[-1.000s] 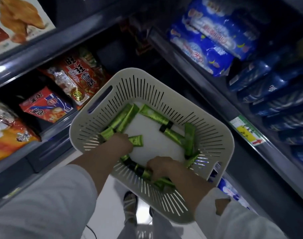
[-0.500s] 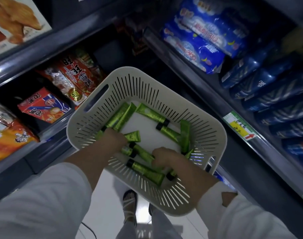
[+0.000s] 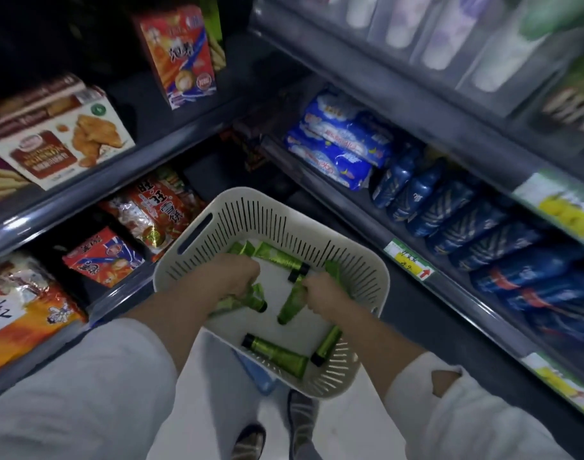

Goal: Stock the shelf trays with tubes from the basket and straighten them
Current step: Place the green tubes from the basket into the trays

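Observation:
A cream slotted basket (image 3: 357,270) sits below me, holding several green tubes with black caps. My left hand (image 3: 232,275) is inside it, fingers curled around a bunch of green tubes (image 3: 250,298). My right hand (image 3: 320,293) grips another green tube (image 3: 290,303) that hangs cap-up from my fist. Two loose tubes (image 3: 277,355) lie at the basket's near end, and one more tube (image 3: 279,255) lies against the far wall.
Dark shelves stand on both sides. Snack bags and boxes (image 3: 141,210) fill the left shelves. Blue packs (image 3: 337,151) and dark blue pouches (image 3: 450,220) fill the right shelf, with a yellow price tag (image 3: 408,260) on its edge. Clear shelf trays (image 3: 450,38) sit higher right.
Both hands have closed on tubes and lifted them off the basket floor. The view has tilted upward, bringing higher shelves into sight.

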